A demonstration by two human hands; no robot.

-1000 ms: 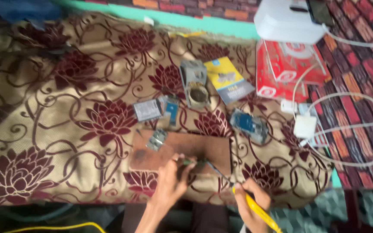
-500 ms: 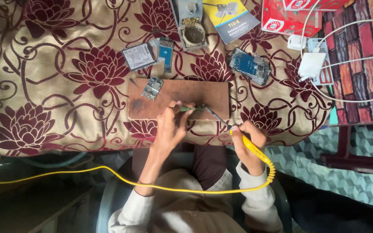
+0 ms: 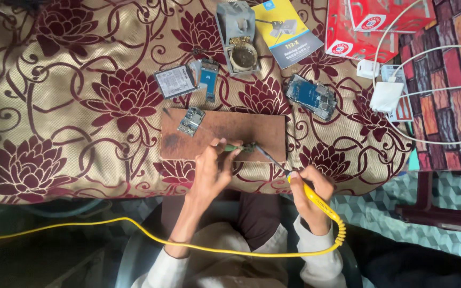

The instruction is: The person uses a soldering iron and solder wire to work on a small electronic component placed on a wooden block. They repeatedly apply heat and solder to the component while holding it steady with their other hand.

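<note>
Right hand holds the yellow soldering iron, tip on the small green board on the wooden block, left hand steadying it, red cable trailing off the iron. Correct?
One thing is wrong: the cable is yellow, not red, as the head view shows. The rest stands: right hand holds the yellow soldering iron, tip on the small green board on the wooden block, left hand steadying it.

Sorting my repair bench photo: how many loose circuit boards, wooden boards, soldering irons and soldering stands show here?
Circuit boards: 4
Wooden board: 1
Soldering iron: 1
Soldering stand: 1
Total: 7
</note>
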